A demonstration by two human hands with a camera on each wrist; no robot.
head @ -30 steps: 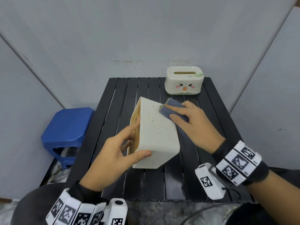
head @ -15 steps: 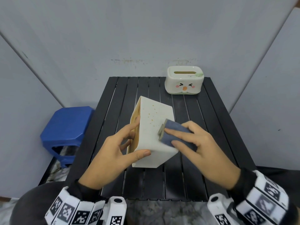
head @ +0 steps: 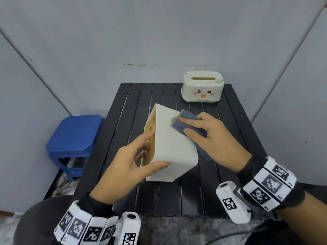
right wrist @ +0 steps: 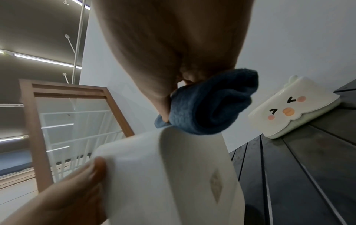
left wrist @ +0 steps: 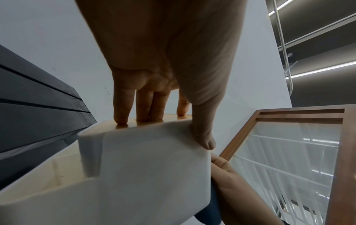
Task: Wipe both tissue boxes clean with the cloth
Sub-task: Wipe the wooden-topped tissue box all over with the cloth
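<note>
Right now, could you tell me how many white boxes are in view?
2. The tilted box is at the table centre, gripped by the left hand, the right hand holding a blue cloth against it; the cartoon-face box stands at the far right corner.

Black sleeves [head: 247, 165], white wristbands [head: 270, 184] bearing black square codes.

Head camera looks steeply down on the desk [head: 159, 200]; both wrist cameras, close in and tilted upward, share the white box [head: 177, 156].
</note>
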